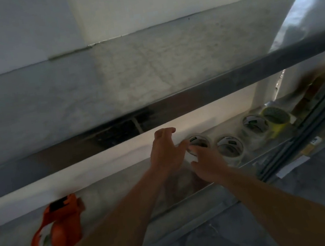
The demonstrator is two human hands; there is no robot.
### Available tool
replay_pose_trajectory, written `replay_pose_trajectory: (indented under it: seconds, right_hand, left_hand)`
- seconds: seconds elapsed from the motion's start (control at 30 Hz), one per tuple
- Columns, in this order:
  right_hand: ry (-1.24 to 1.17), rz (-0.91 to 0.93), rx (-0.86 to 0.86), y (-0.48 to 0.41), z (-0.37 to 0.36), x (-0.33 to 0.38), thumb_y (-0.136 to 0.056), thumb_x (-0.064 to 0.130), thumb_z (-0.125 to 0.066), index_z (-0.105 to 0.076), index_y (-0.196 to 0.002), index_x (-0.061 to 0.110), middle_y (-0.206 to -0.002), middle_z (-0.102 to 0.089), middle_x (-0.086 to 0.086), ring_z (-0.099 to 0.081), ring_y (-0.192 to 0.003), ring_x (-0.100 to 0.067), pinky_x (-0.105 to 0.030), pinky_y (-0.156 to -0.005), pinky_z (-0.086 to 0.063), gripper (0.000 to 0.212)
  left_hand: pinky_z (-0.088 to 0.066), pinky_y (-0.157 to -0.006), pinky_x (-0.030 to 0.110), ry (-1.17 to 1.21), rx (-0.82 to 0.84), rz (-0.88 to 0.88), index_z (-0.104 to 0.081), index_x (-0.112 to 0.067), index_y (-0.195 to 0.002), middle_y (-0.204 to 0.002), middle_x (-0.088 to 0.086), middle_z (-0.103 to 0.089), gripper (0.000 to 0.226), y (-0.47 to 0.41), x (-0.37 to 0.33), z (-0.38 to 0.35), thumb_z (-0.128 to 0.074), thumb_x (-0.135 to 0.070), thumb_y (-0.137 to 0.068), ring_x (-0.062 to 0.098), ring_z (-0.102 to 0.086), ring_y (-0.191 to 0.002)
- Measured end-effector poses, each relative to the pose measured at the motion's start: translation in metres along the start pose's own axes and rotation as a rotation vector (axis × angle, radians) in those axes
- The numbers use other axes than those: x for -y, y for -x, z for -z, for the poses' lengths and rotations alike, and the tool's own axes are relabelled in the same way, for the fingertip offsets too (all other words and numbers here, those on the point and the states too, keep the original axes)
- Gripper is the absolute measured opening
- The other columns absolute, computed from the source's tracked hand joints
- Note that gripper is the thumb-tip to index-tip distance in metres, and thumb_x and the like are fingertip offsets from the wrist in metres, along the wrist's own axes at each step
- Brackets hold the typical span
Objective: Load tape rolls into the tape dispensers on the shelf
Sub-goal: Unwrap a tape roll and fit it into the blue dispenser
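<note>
On the grey shelf [113, 194], under a metal rail [235, 78], a row of clear tape rolls runs toward the right, and both hands reach in at its left end. The left hand [163, 154] is spread loosely, its upper fingers lifted clear and curled in the air, while its thumb lies against the left side of the first roll [199, 141]. The right hand [207, 163] comes in from below with bent fingers pressed to that roll's near edge. The blur hides how firm the grip is, so whether the roll is actually clamped or only touched cannot be told. The roll stands with its open core facing up toward the camera. Just right of it sits a second roll [230, 147], then a third [255, 126], and beyond that a yellow roll [278, 120] beside the upright frame [307, 131]. Well apart to the left, an orange dispenser [56, 229] lies on the shelf near the white back ledge [80, 172], touched by neither hand. Both forearms are bare.
</note>
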State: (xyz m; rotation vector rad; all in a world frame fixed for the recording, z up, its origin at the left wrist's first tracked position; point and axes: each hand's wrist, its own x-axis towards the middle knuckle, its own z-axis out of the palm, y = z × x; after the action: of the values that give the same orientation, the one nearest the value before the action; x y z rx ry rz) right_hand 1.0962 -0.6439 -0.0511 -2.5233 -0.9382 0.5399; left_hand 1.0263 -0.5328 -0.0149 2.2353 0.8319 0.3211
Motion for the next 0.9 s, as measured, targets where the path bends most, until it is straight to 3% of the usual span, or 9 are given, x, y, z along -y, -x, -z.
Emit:
replay_pose_trajectory:
  seconds: [0.17, 0.3, 0.37, 0.47, 0.53, 0.6, 0.67, 0.77, 0.9]
  right_hand:
    - [0.125, 0.014, 0.089, -0.004, -0.006, -0.001, -0.094, 0.016, -0.053, -0.045, -0.139, 0.013, -0.129, -0.061, -0.008, -0.06, -0.115, -0.024, -0.03, -0.091, -0.048, 0.046]
    - [0.125, 0.067, 0.184, -0.002, -0.024, 0.004, -0.089, 0.017, -0.057, -0.06, -0.119, 0.011, -0.112, -0.067, -0.008, -0.064, -0.101, -0.025, -0.031, -0.083, -0.053, 0.031]
    - [-0.032, 0.075, 0.096, -0.002, -0.027, 0.017, -0.091, 0.019, -0.055, -0.066, -0.103, 0.011, -0.094, -0.066, -0.004, -0.063, -0.084, -0.018, -0.022, -0.069, -0.047, 0.017]
    - [-0.448, -0.074, -0.063, -0.005, -0.014, 0.043, -0.096, 0.025, -0.052, -0.07, -0.085, 0.008, -0.079, -0.068, -0.007, -0.063, -0.071, -0.019, -0.025, -0.064, -0.046, 0.027]
    - [-0.724, -0.168, -0.08, -0.007, -0.003, 0.057, -0.096, 0.026, -0.055, -0.069, -0.087, 0.01, -0.084, -0.069, -0.008, -0.067, -0.079, -0.025, -0.035, -0.071, -0.057, 0.024]
    - [-0.912, -0.239, -0.062, -0.006, 0.006, 0.068, -0.096, 0.024, -0.056, -0.066, -0.094, 0.013, -0.095, -0.067, -0.01, -0.066, -0.091, -0.03, -0.04, -0.076, -0.059, 0.014]
    - [-1.055, -0.319, -0.024, -0.006, 0.012, 0.077, -0.095, 0.022, -0.057, -0.064, -0.109, 0.012, -0.109, -0.065, -0.014, -0.063, -0.101, -0.034, -0.042, -0.079, -0.058, 0.018]
    - [-1.156, -0.387, 0.046, -0.003, 0.02, 0.089, -0.095, 0.02, -0.056, -0.062, -0.117, 0.013, -0.119, -0.062, -0.017, -0.06, -0.107, -0.036, -0.048, -0.088, -0.056, 0.023]
    - [-1.166, -0.325, 0.074, 0.006, 0.021, 0.105, -0.098, 0.02, -0.052, -0.061, -0.116, 0.015, -0.122, -0.061, -0.016, -0.06, -0.107, -0.034, -0.046, -0.087, -0.056, 0.021]
  left_hand:
    - [-0.038, -0.098, 0.029, 0.0, -0.018, 0.057, -0.045, -0.021, -0.136, -0.147, 0.001, -0.038, 0.053, 0.004, 0.006, 0.002, -0.062, -0.038, -0.089, 0.02, -0.048, -0.126]
    - [-0.037, -0.097, 0.028, 0.001, -0.017, 0.081, -0.044, -0.021, -0.137, -0.147, 0.002, -0.037, 0.053, 0.01, 0.012, 0.009, -0.061, -0.037, -0.09, 0.02, -0.047, -0.127]
    - [-0.037, -0.097, 0.028, -0.005, -0.038, 0.091, -0.045, -0.021, -0.137, -0.147, 0.002, -0.038, 0.051, 0.013, 0.016, 0.015, -0.061, -0.036, -0.091, 0.02, -0.047, -0.127]
    - [-0.038, -0.099, 0.028, -0.01, -0.08, 0.119, -0.047, -0.021, -0.136, -0.147, 0.001, -0.039, 0.048, 0.016, 0.021, 0.025, -0.059, -0.036, -0.092, 0.02, -0.048, -0.127]
    - [-0.037, -0.099, 0.028, 0.0, -0.107, 0.149, -0.048, -0.021, -0.136, -0.145, 0.003, -0.042, 0.046, 0.018, 0.023, 0.032, -0.058, -0.035, -0.093, 0.021, -0.049, -0.126]
    - [-0.039, -0.097, 0.029, 0.025, -0.125, 0.189, -0.047, -0.02, -0.136, -0.141, 0.004, -0.047, 0.046, 0.02, 0.024, 0.038, -0.058, -0.035, -0.093, 0.022, -0.052, -0.123]
    - [-0.043, -0.092, 0.03, 0.105, -0.122, 0.236, -0.047, -0.018, -0.135, -0.132, 0.003, -0.057, 0.046, 0.023, 0.023, 0.044, -0.057, -0.035, -0.094, 0.02, -0.056, -0.112]
    - [-0.047, -0.08, 0.028, 0.229, -0.113, 0.266, -0.054, -0.015, -0.129, -0.117, 0.004, -0.065, 0.039, 0.03, 0.022, 0.055, -0.058, -0.031, -0.094, 0.016, -0.06, -0.097]
    - [-0.055, -0.078, 0.031, 0.343, -0.157, 0.273, -0.062, -0.013, -0.119, -0.11, 0.008, -0.069, 0.028, 0.041, 0.024, 0.072, -0.06, -0.023, -0.093, 0.02, -0.067, -0.094]
